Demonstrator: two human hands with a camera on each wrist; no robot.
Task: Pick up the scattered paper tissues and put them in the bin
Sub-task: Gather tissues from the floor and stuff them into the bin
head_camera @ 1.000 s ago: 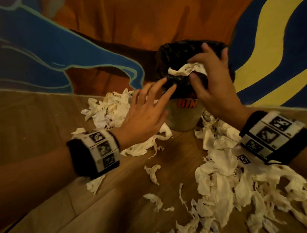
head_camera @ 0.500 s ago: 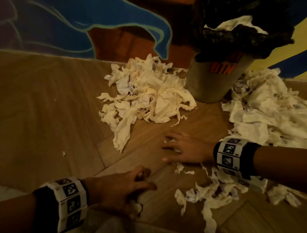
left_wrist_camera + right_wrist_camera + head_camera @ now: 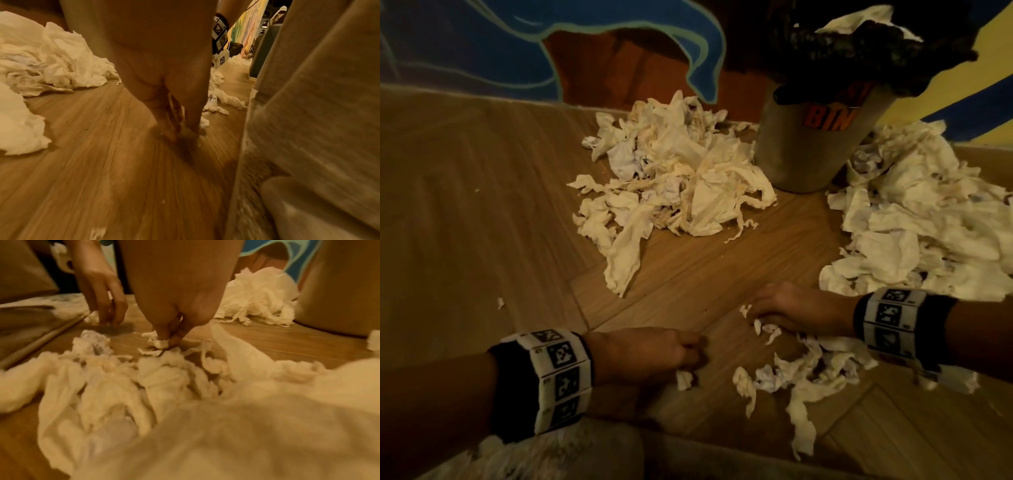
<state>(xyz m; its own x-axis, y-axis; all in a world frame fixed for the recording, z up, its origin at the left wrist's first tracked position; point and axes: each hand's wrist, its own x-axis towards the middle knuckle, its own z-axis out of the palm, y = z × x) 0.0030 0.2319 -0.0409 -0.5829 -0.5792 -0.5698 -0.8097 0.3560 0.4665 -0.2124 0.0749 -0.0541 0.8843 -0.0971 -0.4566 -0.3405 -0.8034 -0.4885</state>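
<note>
Crouching low, the left hand (image 3: 650,353) pinches a small scrap (image 3: 684,379) on the floor (image 3: 482,205); the right hand (image 3: 791,310) nips another shred (image 3: 158,343) nearby; beyond, tissue heaps (image 3: 674,178) flank the bin (image 3: 811,144).

wooden floor (image 3: 482,205) meets a blue, orange and yellow painted wall (image 3: 465,51).

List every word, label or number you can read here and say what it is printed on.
"BIN": orange letters on the side of the grey bin.
A line above it on the bin: hidden by the black bin bag, unreadable.
Wristbands: black-and-white square marker codes only, no words.
</note>
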